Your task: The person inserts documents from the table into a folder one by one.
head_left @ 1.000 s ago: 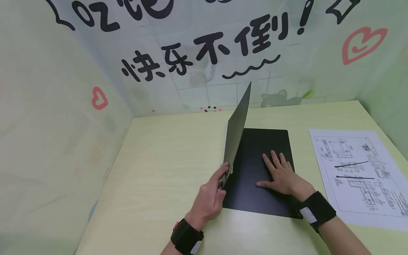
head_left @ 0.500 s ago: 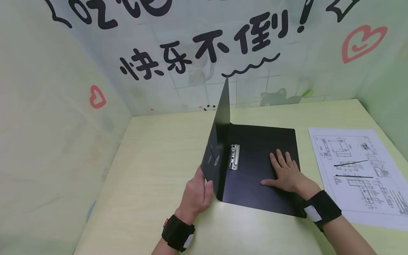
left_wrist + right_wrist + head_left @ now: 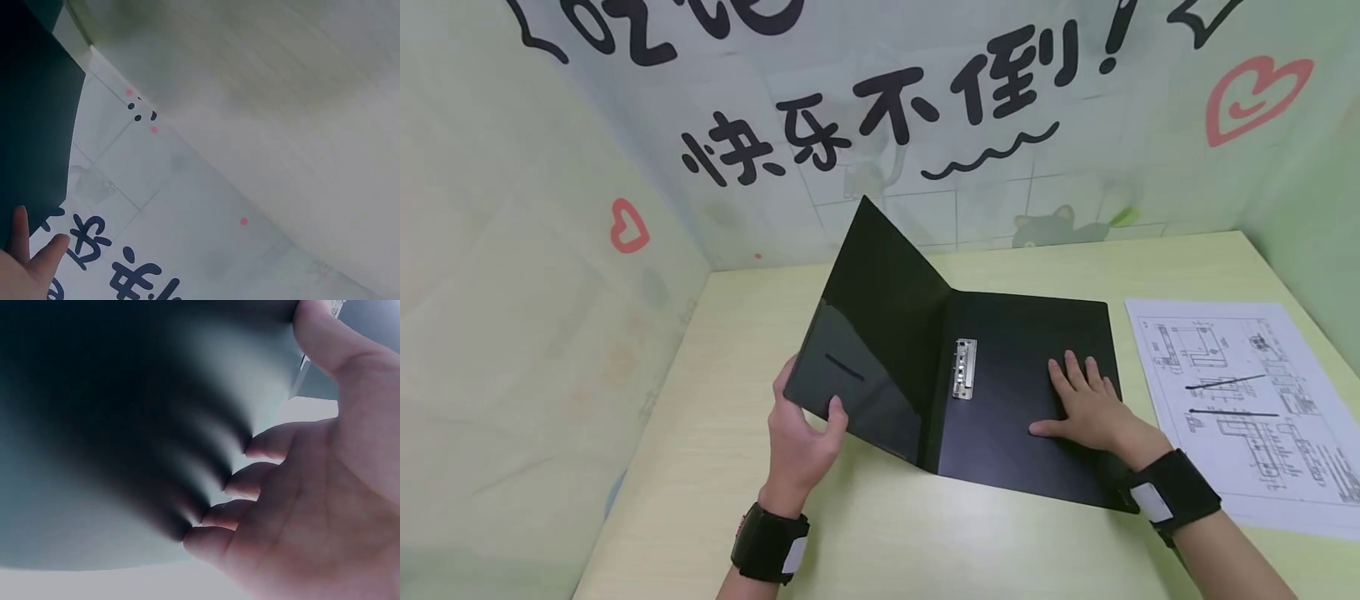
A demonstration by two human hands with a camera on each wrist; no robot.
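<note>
A black clip folder (image 3: 1015,333) lies on the table with its front cover (image 3: 880,333) raised and leaning left. My left hand (image 3: 801,442) holds that cover at its lower left corner, the thumb on the inner side and the fingers behind, mostly hidden. In the left wrist view the cover's dark outer face (image 3: 37,137) stands beside the fingers. My right hand (image 3: 1090,412) rests with spread fingers on the folder's right panel; its fingertips (image 3: 206,540) touch the surface in the right wrist view. A metal clip (image 3: 965,369) sits near the spine. A clear pocket (image 3: 865,375) covers the cover's lower inside.
To the right of the folder lies a white sheet with technical drawings (image 3: 1240,408). Two thin dark strokes or rods cross it. The pale wooden table (image 3: 715,417) extends left of the folder. Printed cloth walls (image 3: 737,225) enclose the back and sides.
The left hand has swung the cover from near upright over to the left, showing the clip and inner pocket. The right hand and the folder's base have shifted slightly right.
</note>
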